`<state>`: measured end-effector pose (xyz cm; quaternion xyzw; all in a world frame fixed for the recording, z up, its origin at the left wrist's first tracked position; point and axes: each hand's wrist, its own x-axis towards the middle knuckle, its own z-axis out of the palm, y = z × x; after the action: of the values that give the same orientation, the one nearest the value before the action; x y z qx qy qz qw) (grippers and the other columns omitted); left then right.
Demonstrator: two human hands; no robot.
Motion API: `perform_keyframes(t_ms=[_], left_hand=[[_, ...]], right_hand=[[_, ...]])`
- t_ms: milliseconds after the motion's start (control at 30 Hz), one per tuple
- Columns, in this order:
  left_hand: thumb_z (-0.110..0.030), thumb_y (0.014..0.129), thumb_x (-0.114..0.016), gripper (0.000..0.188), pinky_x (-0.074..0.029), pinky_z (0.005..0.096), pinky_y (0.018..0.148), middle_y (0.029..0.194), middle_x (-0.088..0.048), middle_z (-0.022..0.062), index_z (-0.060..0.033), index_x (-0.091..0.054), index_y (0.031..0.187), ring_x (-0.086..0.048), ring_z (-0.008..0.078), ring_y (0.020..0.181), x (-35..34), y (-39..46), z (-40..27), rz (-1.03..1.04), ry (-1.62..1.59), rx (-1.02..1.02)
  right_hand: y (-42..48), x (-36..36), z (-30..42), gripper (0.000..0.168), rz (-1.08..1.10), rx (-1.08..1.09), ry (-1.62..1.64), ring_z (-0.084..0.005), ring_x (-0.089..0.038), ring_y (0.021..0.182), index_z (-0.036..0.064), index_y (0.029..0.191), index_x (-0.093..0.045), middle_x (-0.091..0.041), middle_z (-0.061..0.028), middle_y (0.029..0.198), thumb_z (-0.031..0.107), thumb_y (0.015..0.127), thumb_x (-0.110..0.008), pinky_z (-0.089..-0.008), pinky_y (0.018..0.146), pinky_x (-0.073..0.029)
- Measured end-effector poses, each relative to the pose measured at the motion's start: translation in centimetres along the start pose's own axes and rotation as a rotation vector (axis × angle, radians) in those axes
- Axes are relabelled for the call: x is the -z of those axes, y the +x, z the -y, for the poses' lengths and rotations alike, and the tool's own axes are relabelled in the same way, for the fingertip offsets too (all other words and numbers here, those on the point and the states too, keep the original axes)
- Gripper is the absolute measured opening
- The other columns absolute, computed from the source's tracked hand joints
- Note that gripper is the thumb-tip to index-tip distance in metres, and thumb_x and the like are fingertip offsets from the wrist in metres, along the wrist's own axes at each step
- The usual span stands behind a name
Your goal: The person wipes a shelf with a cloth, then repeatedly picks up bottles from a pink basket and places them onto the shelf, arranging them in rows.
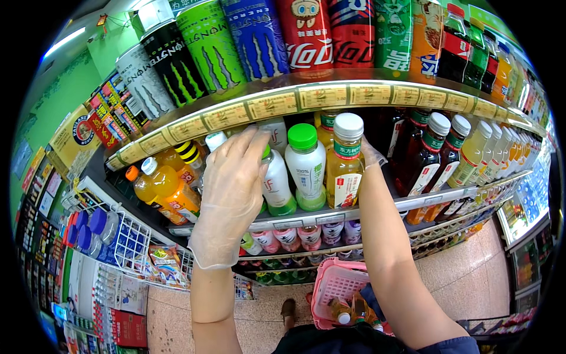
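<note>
My left hand, in a translucent glove, is raised at the middle shelf with its fingers bent toward the back. Its fingertips are beside the green cap of a white coconut water bottle; whether they grip it is hidden. A second coconut water bottle stands upright to the right. Beyond it is an amber tea bottle with a white cap. My right hand, also gloved, reaches in at that tea bottle's right side. Most of its fingers are hidden behind the bottle, so its hold cannot be seen.
Above runs a shelf edge with price tags, carrying drink cans. Orange drink bottles stand left, dark tea bottles right. On the floor sits a pink basket containing bottles. A white wire rack juts out at left.
</note>
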<state>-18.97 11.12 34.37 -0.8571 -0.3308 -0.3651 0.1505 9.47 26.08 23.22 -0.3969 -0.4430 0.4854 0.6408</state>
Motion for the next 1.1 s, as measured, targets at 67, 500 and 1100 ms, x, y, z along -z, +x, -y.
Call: perform_keyframes(t_ms=[67, 500, 1100], left_hand=[[-0.002, 0.085, -0.061, 0.036, -0.042, 0.0432, 0.096, 0.119, -0.06, 0.0171, -0.0016, -0.058, 0.121, -0.055, 0.0355, 0.111, -0.2, -0.6, 1.0, 0.031, -0.053, 0.066], [-0.002, 0.086, -0.062, 0.035, -0.046, 0.0393, 0.095, 0.116, -0.061, 0.018, 0.0005, -0.058, 0.121, -0.058, 0.0341, 0.109, -0.7, -0.9, 2.1, -0.022, -0.125, 0.073], [0.002, 0.086, -0.06, 0.037, -0.041, 0.0401, 0.104, 0.128, -0.056, 0.0186, 0.0012, -0.055, 0.124, -0.053, 0.0319, 0.122, -19.1, -19.9, -15.8, 0.337, -0.949, 0.317]], right_hand=[[-2.6, -1.8, 0.8, 0.052, 0.022, -0.007, 0.009, -0.024, -0.069, 0.095, 0.0, 0.124, -0.056, -0.068, -0.0151, 0.11, 0.04, 0.104, -0.03, -0.0363, 0.081, -0.059], [-4.2, -3.2, 1.6, 0.051, -0.005, -0.153, 0.332, -0.0272, -0.068, 0.094, 0.001, 0.121, -0.057, -0.067, -0.0174, 0.109, 0.041, 0.103, -0.032, -0.0414, 0.078, -0.058], [-35.1, 7.6, 1.1, 0.061, -0.095, -0.137, -0.063, -0.0219, -0.05, 0.129, -0.004, 0.134, -0.052, -0.058, -0.0144, 0.134, 0.046, 0.102, -0.04, -0.0329, 0.11, -0.035]])
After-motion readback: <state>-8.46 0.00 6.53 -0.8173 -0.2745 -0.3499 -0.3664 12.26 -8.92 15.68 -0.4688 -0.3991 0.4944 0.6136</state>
